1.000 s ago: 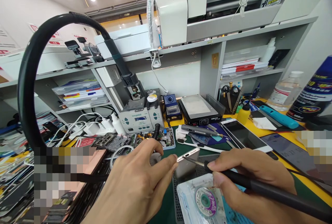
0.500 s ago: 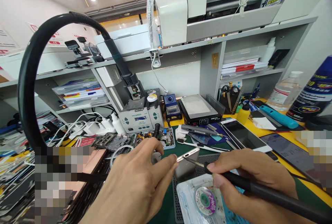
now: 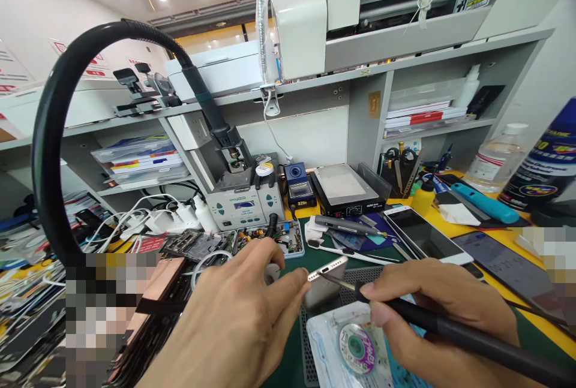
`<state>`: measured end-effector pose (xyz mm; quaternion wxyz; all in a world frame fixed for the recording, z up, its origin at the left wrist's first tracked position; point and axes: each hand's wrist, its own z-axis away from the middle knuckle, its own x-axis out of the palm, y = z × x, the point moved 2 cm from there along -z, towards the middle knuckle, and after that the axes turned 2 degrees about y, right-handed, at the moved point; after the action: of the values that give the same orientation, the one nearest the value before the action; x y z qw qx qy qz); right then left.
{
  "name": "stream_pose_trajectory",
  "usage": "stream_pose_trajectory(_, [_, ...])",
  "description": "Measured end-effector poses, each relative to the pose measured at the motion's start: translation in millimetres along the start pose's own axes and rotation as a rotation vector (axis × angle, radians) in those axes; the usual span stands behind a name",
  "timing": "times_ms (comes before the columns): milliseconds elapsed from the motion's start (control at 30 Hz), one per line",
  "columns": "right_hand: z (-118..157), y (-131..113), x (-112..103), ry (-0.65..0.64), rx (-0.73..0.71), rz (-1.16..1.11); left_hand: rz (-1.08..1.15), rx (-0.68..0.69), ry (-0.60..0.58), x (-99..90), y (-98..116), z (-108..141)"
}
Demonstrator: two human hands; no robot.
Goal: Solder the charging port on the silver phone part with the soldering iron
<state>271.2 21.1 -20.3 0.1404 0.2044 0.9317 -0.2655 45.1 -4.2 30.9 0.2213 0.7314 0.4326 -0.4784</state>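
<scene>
– Held anything in the left hand (image 3: 238, 304)?

– Yes, gripped a silver phone (image 3: 324, 292) with the fingers closed against its left edge. Tilted it with the slotted end raised, over the far left corner of a dark perforated pad (image 3: 306, 352).

– And in the right hand (image 3: 441, 298)?

– Grasped a black-handled tool (image 3: 454, 328) like a pen, thumb and forefinger pinched close to its metal shaft. Pointed the tip at the slot in the phone's end; perhaps touched it, but could not tell at so small a size.

– Saw what else on that pad?

– Noticed a round labelled spool (image 3: 357, 347) against a pale packet (image 3: 324, 334), just on the near side of the phone, and a green mat (image 3: 288, 355) underneath it all.

– And farther out?

– Spotted a white phone (image 3: 425, 233) at the green mat's right edge and a dark-screened phone (image 3: 504, 265) beyond it, toward the right edge of the desk (image 3: 546, 331). Made out a blue can (image 3: 544, 160) and a clear bottle (image 3: 495, 160) upright near the desk's far right corner, a grey station (image 3: 243, 205) along the back edge and circuit boards (image 3: 294, 238) just past the left hand.
</scene>
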Motion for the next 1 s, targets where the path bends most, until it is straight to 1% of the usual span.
stream_pose_trajectory(133, [-5,0,-4,-0.047,-0.048,0.018,-0.038,0.018,-0.021,-3.4,1,0])
stream_pose_trajectory(200, [-6,0,-6,-0.086,-0.092,0.044,-0.045,0.019,-0.026,-3.6,0,0])
stream_pose_trajectory(267, [-7,0,-7,-0.099,-0.118,0.058,-0.043,0.016,-0.026,-2.7,0,0])
stream_pose_trajectory(333, [-8,-2,-7,-0.087,-0.108,0.061,-0.038,0.019,-0.015,-1.5,0,0])
stream_pose_trajectory(500, [-12,-8,-4,0.004,-0.089,0.037,-0.049,0.026,-0.012,-0.7,1,-1])
stream_pose_trajectory(700, [-12,-5,-6,-0.052,-0.109,0.075,-0.055,0.025,-0.016,-3.5,2,-2])
stream_pose_trajectory(867, [-17,-13,-6,0.029,-0.134,0.074,-0.078,0.023,-0.041,-2.4,3,0])
stream_pose_trajectory(1000, [-22,-17,-3,0.064,-0.141,0.084,-0.088,0.011,-0.064,-1.7,2,1])
